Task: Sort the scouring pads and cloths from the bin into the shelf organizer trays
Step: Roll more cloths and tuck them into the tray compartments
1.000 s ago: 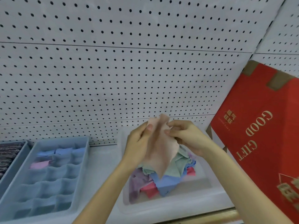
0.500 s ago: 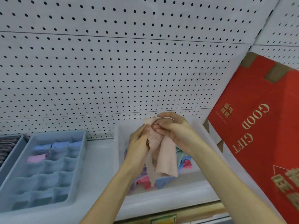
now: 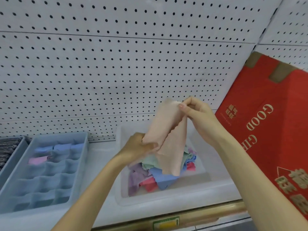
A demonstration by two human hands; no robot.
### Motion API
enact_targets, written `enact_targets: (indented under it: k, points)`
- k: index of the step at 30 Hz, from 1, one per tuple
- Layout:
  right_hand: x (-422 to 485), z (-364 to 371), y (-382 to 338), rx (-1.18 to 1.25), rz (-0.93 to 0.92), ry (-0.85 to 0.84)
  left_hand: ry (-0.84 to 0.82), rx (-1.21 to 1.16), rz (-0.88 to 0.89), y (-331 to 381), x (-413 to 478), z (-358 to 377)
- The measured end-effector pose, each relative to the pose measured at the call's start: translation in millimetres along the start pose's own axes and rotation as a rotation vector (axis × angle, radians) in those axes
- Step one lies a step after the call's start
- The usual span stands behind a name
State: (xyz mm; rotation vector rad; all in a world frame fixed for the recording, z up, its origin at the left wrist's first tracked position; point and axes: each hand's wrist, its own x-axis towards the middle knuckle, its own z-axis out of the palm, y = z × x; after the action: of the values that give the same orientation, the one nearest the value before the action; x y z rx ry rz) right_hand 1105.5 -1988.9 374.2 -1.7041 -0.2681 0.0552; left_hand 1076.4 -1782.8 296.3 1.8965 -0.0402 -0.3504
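We hold the peach cloth above the clear bin, where green, blue, purple and red cloths lie heaped. The divided tray on the left holds blue pieces and a pink piece (back cells). Our right hand pinches the top corner; our left hand grips the lower edge. A red box crowds the right.

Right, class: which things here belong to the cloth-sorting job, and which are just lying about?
Job: peach-pink fabric cloth, gripped by the left hand and pinched by the right hand; translucent plastic bin of mixed coloured cloths; grey-blue divided plastic organizer tray; dark scouring pads in the far-left tray.
Lying about: red cardboard gift box; white perforated pegboard wall.
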Motion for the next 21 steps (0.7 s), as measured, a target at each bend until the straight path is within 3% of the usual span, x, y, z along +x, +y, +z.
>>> enact_targets:
  k: [7,13,18,21]
  points:
    - [-4.4,-39.0,14.4,0.158,0.170,0.216,0.129,-0.080,0.051,17.8,-3.6,-43.0]
    - [-15.5,-39.7,25.4,0.215,0.281,0.081,0.120,0.018,0.172,65.2,-0.1,-60.6]
    - [-17.4,-46.2,22.2,0.248,0.210,0.155,0.079,0.104,0.135,78.3,-3.5,-75.0]
    - [-26.1,-38.3,24.0,0.015,0.125,0.033,0.094,0.142,0.107,77.2,-3.8,-73.6]
